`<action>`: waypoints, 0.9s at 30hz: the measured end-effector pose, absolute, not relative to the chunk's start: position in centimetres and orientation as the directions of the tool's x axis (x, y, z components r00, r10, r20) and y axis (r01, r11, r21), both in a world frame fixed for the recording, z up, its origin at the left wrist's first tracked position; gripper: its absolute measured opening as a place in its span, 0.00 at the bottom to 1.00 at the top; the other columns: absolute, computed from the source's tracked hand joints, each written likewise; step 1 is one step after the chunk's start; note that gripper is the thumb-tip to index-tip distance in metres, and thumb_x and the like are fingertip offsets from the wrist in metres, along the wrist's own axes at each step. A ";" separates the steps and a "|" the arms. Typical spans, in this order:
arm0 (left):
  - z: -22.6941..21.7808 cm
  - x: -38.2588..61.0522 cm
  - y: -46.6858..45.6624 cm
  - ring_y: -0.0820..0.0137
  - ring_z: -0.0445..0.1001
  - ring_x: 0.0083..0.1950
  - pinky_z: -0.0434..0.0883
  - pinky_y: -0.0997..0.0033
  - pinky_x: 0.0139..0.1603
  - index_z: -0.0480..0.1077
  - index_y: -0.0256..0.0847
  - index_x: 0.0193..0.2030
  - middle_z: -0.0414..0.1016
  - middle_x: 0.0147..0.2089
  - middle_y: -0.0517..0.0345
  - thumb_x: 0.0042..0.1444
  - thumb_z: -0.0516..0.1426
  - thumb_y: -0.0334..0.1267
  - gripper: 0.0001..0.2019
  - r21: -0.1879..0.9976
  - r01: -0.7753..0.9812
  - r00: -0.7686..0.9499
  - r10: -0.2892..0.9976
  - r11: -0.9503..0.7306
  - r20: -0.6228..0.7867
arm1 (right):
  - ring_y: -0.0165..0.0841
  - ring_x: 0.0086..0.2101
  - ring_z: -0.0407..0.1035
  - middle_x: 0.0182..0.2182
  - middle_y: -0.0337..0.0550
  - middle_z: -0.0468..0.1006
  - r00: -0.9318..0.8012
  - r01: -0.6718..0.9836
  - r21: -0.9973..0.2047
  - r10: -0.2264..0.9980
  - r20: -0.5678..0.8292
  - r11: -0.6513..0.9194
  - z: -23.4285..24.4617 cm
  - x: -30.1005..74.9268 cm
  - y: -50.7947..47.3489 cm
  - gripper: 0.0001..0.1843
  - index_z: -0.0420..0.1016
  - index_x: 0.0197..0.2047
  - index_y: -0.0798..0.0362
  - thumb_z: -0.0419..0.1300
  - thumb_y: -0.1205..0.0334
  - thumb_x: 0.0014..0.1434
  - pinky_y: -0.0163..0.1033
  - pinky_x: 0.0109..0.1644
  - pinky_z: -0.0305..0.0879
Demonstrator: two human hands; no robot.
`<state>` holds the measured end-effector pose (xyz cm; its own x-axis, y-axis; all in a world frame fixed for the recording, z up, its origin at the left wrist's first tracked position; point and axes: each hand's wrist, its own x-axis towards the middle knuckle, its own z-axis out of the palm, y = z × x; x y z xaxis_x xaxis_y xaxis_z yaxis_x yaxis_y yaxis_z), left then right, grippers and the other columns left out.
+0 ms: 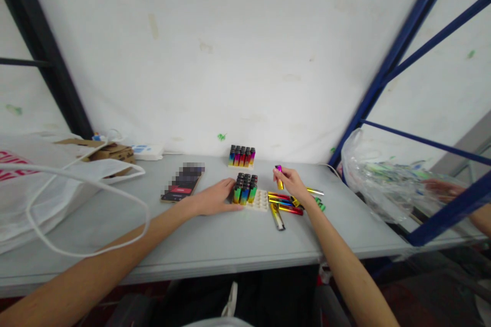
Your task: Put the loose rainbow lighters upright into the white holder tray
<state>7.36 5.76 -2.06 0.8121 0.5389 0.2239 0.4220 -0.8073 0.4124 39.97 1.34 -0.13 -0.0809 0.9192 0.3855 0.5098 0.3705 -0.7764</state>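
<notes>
My left hand (220, 198) grips the left end of a white tray (261, 201), thumb along the front and fingers round the back. Upright lighters (245, 189) with black tops and green, blue and yellow bodies fill the tray's left part; round holes show at its right. My right hand (293, 183) holds a shiny purple-and-yellow lighter (280, 179) upright between thumb and fingers, above the table and right of the tray. Several loose metallic lighters (290, 210) lie below and beside this hand, partly hidden by the forearm.
Another block of upright lighters (242, 156) stands near the wall. A phone (182, 182) lies left of my left hand. White plastic bags (69, 199), a white cable (148, 214) and a cardboard box (115, 152) are at left. At right, a clear bag (368, 179) sits by a blue frame (368, 97); another person's hand shows beyond.
</notes>
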 end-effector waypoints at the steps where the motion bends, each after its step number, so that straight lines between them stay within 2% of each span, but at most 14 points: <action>1: -2.1 7.4 5.8 0.47 0.71 0.70 0.65 0.51 0.75 0.65 0.41 0.71 0.71 0.70 0.40 0.64 0.62 0.69 0.40 0.415 0.416 0.812 0.536 -0.809 0.232 | 0.33 0.27 0.66 0.23 0.39 0.72 -0.102 0.499 -0.779 0.918 0.384 0.381 -0.1 39.8 1.3 0.35 0.73 0.29 0.52 0.55 0.27 0.68 0.39 0.36 0.65; 5: -2.3 7.4 5.9 0.46 0.71 0.70 0.66 0.50 0.74 0.65 0.41 0.71 0.71 0.70 0.40 0.63 0.62 0.69 0.41 0.428 0.415 0.804 0.544 -0.803 0.240 | 0.33 0.30 0.69 0.28 0.39 0.74 -0.152 0.386 -0.836 0.921 0.358 0.389 -0.3 38.8 1.3 0.33 0.73 0.36 0.51 0.53 0.27 0.69 0.39 0.37 0.68; 8: -2.2 7.5 5.8 0.46 0.70 0.70 0.65 0.49 0.75 0.65 0.40 0.71 0.71 0.70 0.38 0.63 0.62 0.69 0.41 0.424 0.431 0.804 0.552 -0.797 0.222 | 0.31 0.24 0.61 0.24 0.32 0.64 -0.121 0.326 -0.884 0.942 0.313 0.335 -0.6 38.1 1.3 0.33 0.68 0.38 0.48 0.53 0.24 0.66 0.37 0.29 0.62; 11: -2.1 7.5 5.7 0.46 0.71 0.70 0.65 0.49 0.75 0.66 0.40 0.71 0.71 0.70 0.39 0.64 0.61 0.68 0.40 0.424 0.422 0.812 0.542 -0.801 0.218 | 0.30 0.23 0.53 0.22 0.31 0.57 -0.052 0.424 -0.852 0.947 0.317 0.308 -0.7 37.9 1.3 0.34 0.61 0.32 0.47 0.52 0.22 0.65 0.37 0.26 0.54; 14: -2.1 7.4 5.7 0.47 0.71 0.70 0.66 0.50 0.75 0.66 0.42 0.71 0.72 0.69 0.41 0.64 0.62 0.68 0.39 0.428 0.404 0.813 0.532 -0.808 0.236 | 0.31 0.25 0.53 0.21 0.34 0.56 0.023 0.628 -0.713 0.908 0.417 0.312 -0.6 37.8 1.2 0.34 0.57 0.26 0.47 0.53 0.26 0.66 0.38 0.28 0.50; 16: -2.2 7.4 5.8 0.47 0.71 0.70 0.65 0.50 0.75 0.65 0.42 0.72 0.72 0.70 0.41 0.64 0.62 0.68 0.40 0.425 0.407 0.811 0.534 -0.808 0.238 | 0.30 0.25 0.50 0.21 0.35 0.53 0.059 0.707 -0.646 0.886 0.460 0.288 -0.5 37.7 1.1 0.33 0.53 0.22 0.47 0.54 0.30 0.65 0.39 0.28 0.45; 22: -2.1 7.4 5.7 0.46 0.70 0.71 0.64 0.49 0.76 0.64 0.39 0.72 0.71 0.70 0.39 0.65 0.61 0.68 0.40 0.416 0.412 0.814 0.533 -0.811 0.232 | 0.29 0.24 0.50 0.20 0.35 0.51 0.092 0.731 -0.626 0.870 0.485 0.272 -0.7 37.2 1.3 0.24 0.52 0.20 0.46 0.53 0.43 0.60 0.38 0.28 0.42; 27: -2.0 7.5 5.6 0.46 0.69 0.71 0.63 0.49 0.77 0.64 0.39 0.71 0.70 0.70 0.38 0.65 0.61 0.67 0.40 0.417 0.434 0.810 0.548 -0.799 0.207 | 0.29 0.24 0.51 0.20 0.36 0.53 0.069 0.728 -0.623 0.874 0.482 0.286 -0.7 37.0 1.3 0.22 0.53 0.20 0.46 0.52 0.45 0.59 0.38 0.29 0.45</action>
